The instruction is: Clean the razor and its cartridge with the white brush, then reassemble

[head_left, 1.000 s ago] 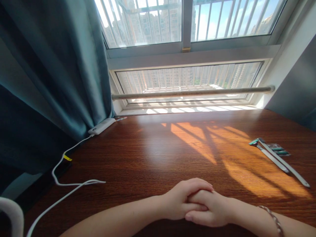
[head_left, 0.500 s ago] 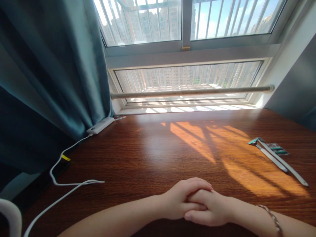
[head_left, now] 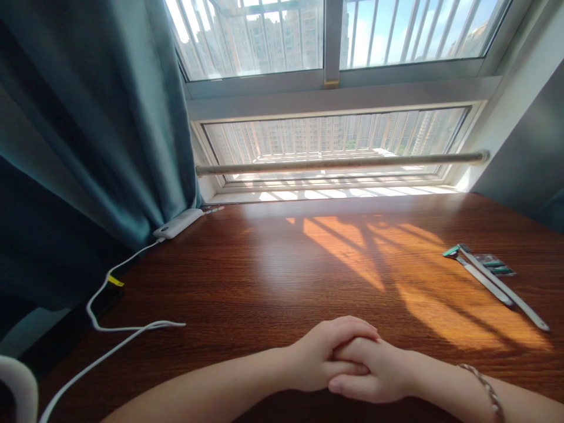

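Note:
My left hand [head_left: 324, 352] and my right hand [head_left: 379, 373] rest clasped together near the front edge of a dark wooden table [head_left: 273, 270]. The left hand's fingers lie curled over the right hand's fingers. Neither hand holds any object. A beaded bracelet [head_left: 484, 385] circles my right wrist. Two slim grey razors with teal heads [head_left: 493, 276] lie in the sunlight at the right, well away from both hands, beside a small clear packet [head_left: 496, 264].
A white power bank [head_left: 178, 224] sits at the table's back left, with a white cable [head_left: 114, 338] trailing toward the front left. A teal curtain [head_left: 88, 129] hangs at the left. A horizontal rod [head_left: 343, 163] crosses the window behind the table.

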The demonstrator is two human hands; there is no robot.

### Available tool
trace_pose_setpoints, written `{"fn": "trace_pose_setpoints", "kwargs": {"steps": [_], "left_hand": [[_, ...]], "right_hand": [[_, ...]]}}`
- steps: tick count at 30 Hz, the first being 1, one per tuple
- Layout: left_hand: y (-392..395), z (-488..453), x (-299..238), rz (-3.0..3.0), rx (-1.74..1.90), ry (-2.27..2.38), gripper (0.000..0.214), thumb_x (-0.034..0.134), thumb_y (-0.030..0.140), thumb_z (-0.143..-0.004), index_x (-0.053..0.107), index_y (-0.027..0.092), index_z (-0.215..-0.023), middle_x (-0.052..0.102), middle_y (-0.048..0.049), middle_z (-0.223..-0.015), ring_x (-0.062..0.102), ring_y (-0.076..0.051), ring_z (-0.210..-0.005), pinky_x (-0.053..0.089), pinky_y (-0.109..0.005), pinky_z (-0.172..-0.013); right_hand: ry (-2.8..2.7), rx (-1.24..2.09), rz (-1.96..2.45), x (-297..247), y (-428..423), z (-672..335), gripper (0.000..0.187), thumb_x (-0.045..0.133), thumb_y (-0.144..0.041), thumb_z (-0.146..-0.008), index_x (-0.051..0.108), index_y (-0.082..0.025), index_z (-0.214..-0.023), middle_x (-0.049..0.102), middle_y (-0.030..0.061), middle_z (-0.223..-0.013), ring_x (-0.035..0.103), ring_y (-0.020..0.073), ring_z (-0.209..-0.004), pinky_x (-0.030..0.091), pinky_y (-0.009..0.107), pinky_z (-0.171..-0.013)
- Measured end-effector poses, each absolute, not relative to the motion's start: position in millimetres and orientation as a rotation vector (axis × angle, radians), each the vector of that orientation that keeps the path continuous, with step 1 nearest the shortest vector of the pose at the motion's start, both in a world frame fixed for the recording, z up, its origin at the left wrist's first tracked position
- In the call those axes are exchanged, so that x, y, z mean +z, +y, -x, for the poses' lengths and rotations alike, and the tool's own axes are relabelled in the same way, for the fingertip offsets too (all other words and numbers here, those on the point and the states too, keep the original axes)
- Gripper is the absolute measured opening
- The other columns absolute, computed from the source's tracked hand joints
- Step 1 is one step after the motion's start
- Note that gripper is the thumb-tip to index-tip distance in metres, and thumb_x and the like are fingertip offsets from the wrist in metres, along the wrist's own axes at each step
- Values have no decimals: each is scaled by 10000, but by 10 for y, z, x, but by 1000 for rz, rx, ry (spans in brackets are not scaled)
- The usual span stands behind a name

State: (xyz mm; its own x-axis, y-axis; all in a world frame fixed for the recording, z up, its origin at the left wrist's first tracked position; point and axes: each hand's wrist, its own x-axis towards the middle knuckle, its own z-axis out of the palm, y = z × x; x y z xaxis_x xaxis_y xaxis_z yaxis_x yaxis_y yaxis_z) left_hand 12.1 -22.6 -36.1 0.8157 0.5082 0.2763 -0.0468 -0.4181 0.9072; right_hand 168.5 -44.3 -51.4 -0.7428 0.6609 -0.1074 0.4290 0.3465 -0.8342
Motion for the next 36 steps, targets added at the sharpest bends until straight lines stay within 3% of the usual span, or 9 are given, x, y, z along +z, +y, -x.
{"fn": "trace_pose_setpoints", "kwargs": {"steps": [36], "left_hand": [[-227, -119, -334, -1912, 653, 334, 416, 599, 235, -754, 508, 152, -1151, 547, -120, -1144, 514, -216, -1040, 410, -334, -897]], "right_hand": [[-2358, 1286, 949, -514, -435, -1667, 401, 513, -452, -739, 656, -106, -882, 629, 78, -753, 579, 177, -724, 488, 240, -671]]}}
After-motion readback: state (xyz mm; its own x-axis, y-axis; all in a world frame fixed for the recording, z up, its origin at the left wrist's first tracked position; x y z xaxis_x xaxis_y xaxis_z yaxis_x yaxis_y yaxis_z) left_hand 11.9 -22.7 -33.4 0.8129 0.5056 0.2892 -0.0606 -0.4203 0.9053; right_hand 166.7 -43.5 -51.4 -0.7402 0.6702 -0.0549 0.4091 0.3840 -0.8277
